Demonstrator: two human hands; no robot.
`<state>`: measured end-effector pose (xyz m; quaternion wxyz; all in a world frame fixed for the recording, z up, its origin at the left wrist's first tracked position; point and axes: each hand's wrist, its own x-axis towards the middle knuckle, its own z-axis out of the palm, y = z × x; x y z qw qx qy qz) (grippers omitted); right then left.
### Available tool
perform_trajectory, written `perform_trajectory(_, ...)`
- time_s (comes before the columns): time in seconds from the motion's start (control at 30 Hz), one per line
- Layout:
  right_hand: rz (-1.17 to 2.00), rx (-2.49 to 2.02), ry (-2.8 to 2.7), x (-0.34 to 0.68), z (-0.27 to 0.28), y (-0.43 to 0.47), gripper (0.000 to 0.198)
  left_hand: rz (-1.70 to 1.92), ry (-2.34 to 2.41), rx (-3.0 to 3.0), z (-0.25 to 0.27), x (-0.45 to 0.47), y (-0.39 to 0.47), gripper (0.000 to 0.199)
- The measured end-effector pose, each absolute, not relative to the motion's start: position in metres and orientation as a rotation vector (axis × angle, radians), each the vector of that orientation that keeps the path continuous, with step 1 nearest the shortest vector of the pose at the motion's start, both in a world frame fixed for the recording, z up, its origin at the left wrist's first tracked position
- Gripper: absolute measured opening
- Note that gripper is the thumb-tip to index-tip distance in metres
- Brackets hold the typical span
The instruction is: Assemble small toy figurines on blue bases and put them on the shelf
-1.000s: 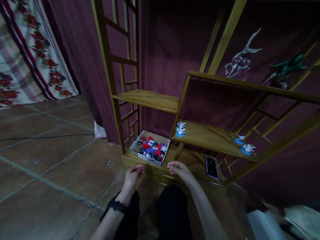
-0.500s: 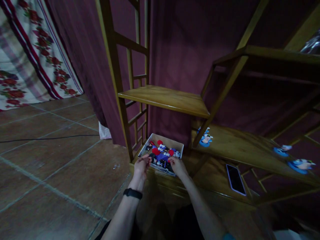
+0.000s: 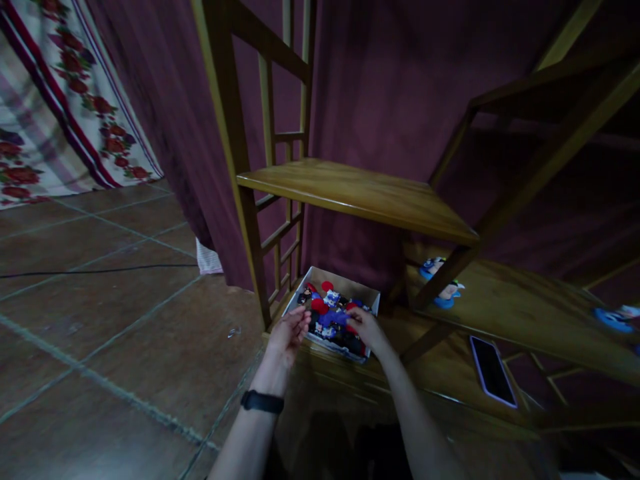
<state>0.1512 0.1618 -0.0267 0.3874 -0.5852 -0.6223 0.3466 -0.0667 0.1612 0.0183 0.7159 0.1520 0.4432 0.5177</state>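
Note:
A white open-topped box (image 3: 371, 299) stands on the bottom shelf, filled with small figure pieces in red, blue, black and white. My left hand (image 3: 290, 332) is above the box's front left edge. Its fingers are loosely bent, with a gap between them and no thing visible in them. Over the right part of the box is my right hand (image 3: 366, 325). Its thumb and fingertips are drawn together among the red and blue pieces (image 3: 334, 319); what they pinch, if anything, is too small to make out.
Above the box juts a wooden shelf board (image 3: 350, 193), with a slatted wooden side (image 3: 245, 233) at its left. A phone (image 3: 493, 370) lies on the lower board to the right. Blue-based figurines (image 3: 446, 293) stand on the right-hand shelf (image 3: 510, 300).
The view has shifted closer to the shelf. My left hand has come away from a dark round piece, and its fingers have loosened. My right hand has shifted slightly over the pieces.

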Motion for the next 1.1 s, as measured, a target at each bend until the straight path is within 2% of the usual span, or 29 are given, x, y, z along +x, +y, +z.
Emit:
perform_trajectory(0.2, 1.181, -1.32, -1.231, 0.123, -0.021, 0.162, 0.023, 1.009, 0.981, 0.418, 0.015, -0.043, 0.155, 0.022)
perform_trajectory(0.6, 1.296, -1.2, -1.266, 0.09, -0.015, 0.159, 0.024, 1.053, 1.028, 0.513, 0.009, -0.032, 0.155, 0.009)
perform_trajectory(0.73, 1.282, -1.194, -1.2, 0.09, -0.009, 0.159, 0.025, 1.125, 1.032, 0.471, 0.007, -0.031, 0.157, 0.017)
perform_trajectory(0.9, 1.317, -1.187, -1.002, 0.09, 0.001, 0.158, 0.028, 1.221, 1.04, 0.533, 0.002, -0.028, 0.157, 0.04)
perform_trajectory(1.1, 1.358, -1.064, -0.956, 0.094, 0.005, 0.155, 0.034, 1.192, 1.017, 0.597, 0.005, -0.026, 0.158, 0.037)
